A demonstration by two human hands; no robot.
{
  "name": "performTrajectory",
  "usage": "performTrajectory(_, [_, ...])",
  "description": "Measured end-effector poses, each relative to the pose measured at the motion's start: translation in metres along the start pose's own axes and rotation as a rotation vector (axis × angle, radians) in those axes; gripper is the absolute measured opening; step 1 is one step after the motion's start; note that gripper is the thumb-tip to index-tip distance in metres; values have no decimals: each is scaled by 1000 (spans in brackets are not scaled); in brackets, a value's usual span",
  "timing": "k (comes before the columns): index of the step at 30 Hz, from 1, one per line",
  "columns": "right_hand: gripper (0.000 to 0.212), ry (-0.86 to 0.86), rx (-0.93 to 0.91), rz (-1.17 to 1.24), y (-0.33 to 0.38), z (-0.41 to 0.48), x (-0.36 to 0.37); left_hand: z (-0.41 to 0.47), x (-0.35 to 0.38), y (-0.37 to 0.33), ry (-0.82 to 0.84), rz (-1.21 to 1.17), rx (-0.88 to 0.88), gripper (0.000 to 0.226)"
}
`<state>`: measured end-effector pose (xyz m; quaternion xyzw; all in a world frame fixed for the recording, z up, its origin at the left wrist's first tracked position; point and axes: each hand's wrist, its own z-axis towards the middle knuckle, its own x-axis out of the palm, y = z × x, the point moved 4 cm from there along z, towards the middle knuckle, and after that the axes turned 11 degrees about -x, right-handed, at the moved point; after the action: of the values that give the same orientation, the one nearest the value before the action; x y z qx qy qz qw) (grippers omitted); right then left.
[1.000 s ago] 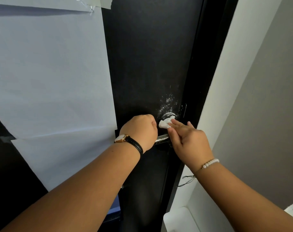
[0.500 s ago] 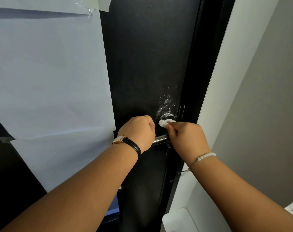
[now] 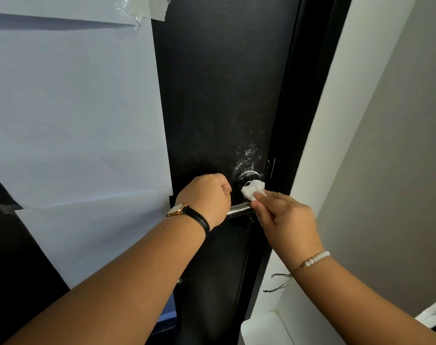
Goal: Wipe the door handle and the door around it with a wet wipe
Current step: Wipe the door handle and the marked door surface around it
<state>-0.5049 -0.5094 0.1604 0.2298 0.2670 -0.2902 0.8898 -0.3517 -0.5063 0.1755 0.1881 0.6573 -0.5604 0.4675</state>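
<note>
A black door point(image 3: 219, 95) fills the middle of the view. Its chrome lever handle point(image 3: 239, 209) runs between my hands. My left hand point(image 3: 207, 195), with a watch on the wrist, is closed around the lever's left end. My right hand point(image 3: 284, 215) pinches a bunched white wet wipe point(image 3: 252, 190) and presses it on the round metal plate point(image 3: 248, 176) just above the lever. White specks and smears point(image 3: 246, 158) mark the door above that plate.
Large white paper sheets point(image 3: 75, 120) are taped over the door's left part. The black door frame point(image 3: 309, 95) and a white wall edge point(image 3: 336, 120) run along the right. A white box-like object point(image 3: 261, 329) sits low right.
My right hand's fingers curled into a fist, then stretched out again with the wipe on the round plate. My left hand has stayed on the lever.
</note>
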Motion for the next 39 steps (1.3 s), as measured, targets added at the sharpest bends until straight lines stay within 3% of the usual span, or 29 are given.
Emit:
performTrajectory(2, [20,-38,49,57,-4,-1,-5,1,0,1,-1,-8,0,24])
performTrajectory(6, [3,3,444,373,-22,0,-2,2,1,1,0,-12,2,24])
performTrajectory(12, [12,174,704,590,-27,14,11,2,1,1,1,-5,3,25])
performTrajectory(20, [25,225,213,1,0,37,17,2,2,-1,-10,-3,7,25])
performTrajectory(25, [23,75,-2,16,9,24,11,2,2,0,-8,8,12,25])
performTrajectory(29, [34,173,-164,19,25,9,12,1,0,0,-20,42,24,24])
performTrajectory(32, [27,126,-101,78,14,14,10,1,0,1,-28,22,23,23])
performTrajectory(39, [10,105,372,266,-13,36,8,-2,0,2,-23,-20,8,24])
